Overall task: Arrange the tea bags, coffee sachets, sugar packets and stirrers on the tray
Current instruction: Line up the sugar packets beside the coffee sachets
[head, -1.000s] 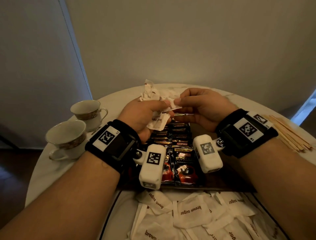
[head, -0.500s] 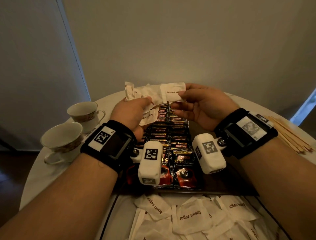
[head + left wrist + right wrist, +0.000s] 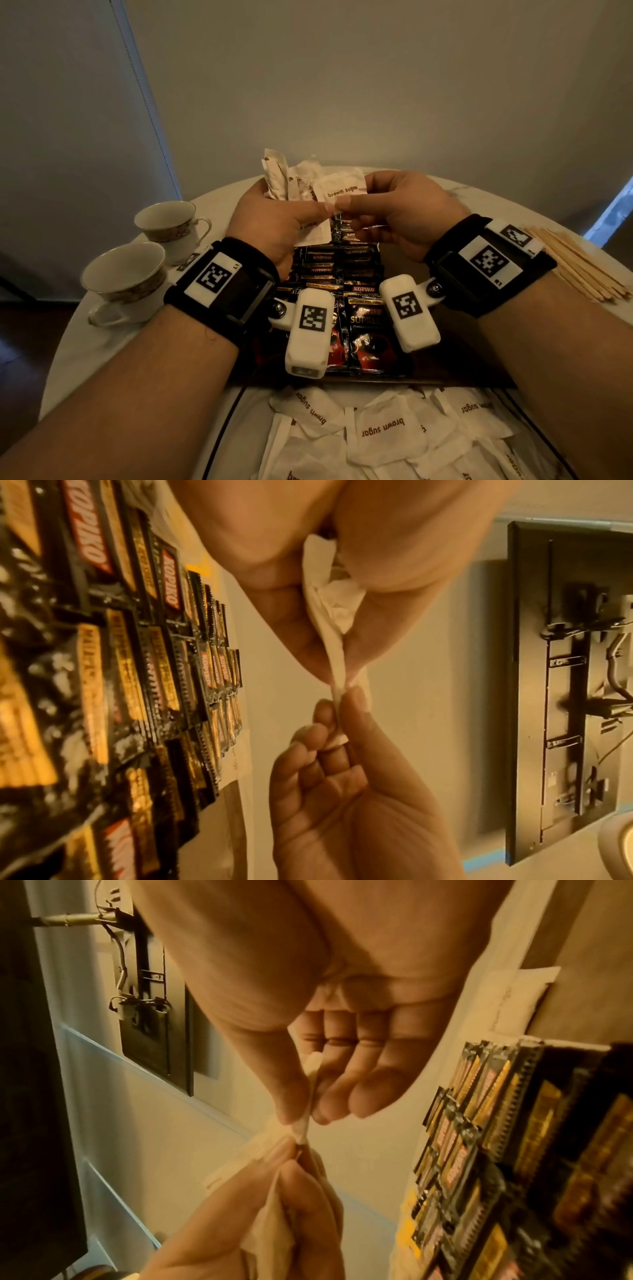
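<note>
Dim room; plain beige wall (image 3: 376, 85) behind a round white table (image 3: 68, 359).

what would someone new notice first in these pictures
First, the two hands raised at the centre: the left hand grips a bunch of brown sugar packets while the right hand pinches one packet at its edge. Below them, rows of black Kopiko coffee sachets fill the dark tray. Loose brown sugar packets lie heaped nearest the camera, two teacups stand left, wooden stirrers right.
</note>
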Available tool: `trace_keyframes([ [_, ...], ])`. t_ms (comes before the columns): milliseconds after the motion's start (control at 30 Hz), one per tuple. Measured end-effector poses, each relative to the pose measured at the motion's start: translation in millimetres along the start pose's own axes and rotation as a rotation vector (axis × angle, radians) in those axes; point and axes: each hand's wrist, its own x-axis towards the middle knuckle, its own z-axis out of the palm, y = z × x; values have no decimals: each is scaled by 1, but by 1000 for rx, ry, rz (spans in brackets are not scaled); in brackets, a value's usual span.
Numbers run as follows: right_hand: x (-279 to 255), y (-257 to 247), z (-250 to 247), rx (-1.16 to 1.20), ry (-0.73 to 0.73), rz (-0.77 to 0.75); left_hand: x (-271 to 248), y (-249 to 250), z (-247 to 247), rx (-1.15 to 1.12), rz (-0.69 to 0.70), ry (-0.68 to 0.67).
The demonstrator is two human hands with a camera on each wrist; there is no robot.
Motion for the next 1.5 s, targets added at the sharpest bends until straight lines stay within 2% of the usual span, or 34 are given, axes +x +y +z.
trace_keyframes([
  [200, 7, -1, -7, 121, 114, -6, 0, 4, 3, 13, -8, 51],
  [333, 10, -2, -15, -27, 47, -30, 1, 1, 2, 1, -19, 65],
  [400, 11, -4, -20, -43, 58, -27, 2, 1, 2, -17, -36, 77],
  [500, 23, -2, -38, -19, 212, 6, 4, 2, 2, -45, -52, 154],
  [600, 43, 13, -64, -94, 395, 105, 6, 2, -1, -33, -67, 210],
  [700, 53, 34, -83, -169, 442, 231, 9, 0, -4, 10, -63, 234],
  [800, 59, 52, -90, -141, 511, 330, 9, 1, -4, 17, -65, 222],
  [1033, 59, 57, -84, -52, 435, 358, 9, 4, -5, 24, -79, 233],
  [1200, 58, 53, -81, 48, 439, 410, 9, 3, -4, 36, -77, 233],
  [1433, 51, 46, -76, 33, 482, 373, 9, 7, -6, 28, -87, 237],
  [1500, 47, 43, -71, -9, 402, 392, 10, 7, -7, 17, -85, 231],
])
